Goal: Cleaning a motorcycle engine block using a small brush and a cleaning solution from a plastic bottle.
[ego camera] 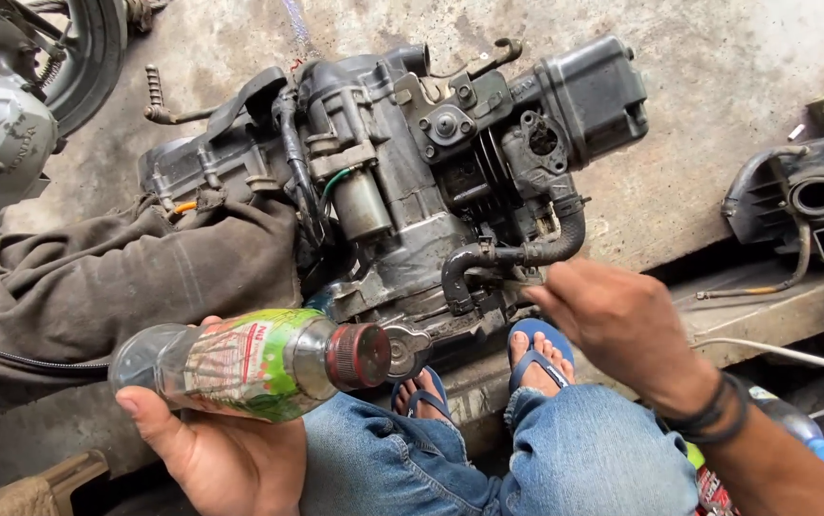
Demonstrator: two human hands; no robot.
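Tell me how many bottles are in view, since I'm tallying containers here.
2: a clear bottle with a red cap lies in the left hand; a blue-capped bottle shows partly behind the right forearm. Others may be hidden.

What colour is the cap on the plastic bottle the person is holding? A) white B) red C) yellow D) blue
B: the clear plastic bottle with the green label lies sideways in the left hand, and its ribbed round cap is dark red, pointing toward the grey metal engine.

Engine block point(412, 182) is dull, grimy cast metal with a matt black rubber hose point(517, 254). Bottle point(249, 363) is clear glossy plastic, sitting over rough concrete floor point(718, 67).
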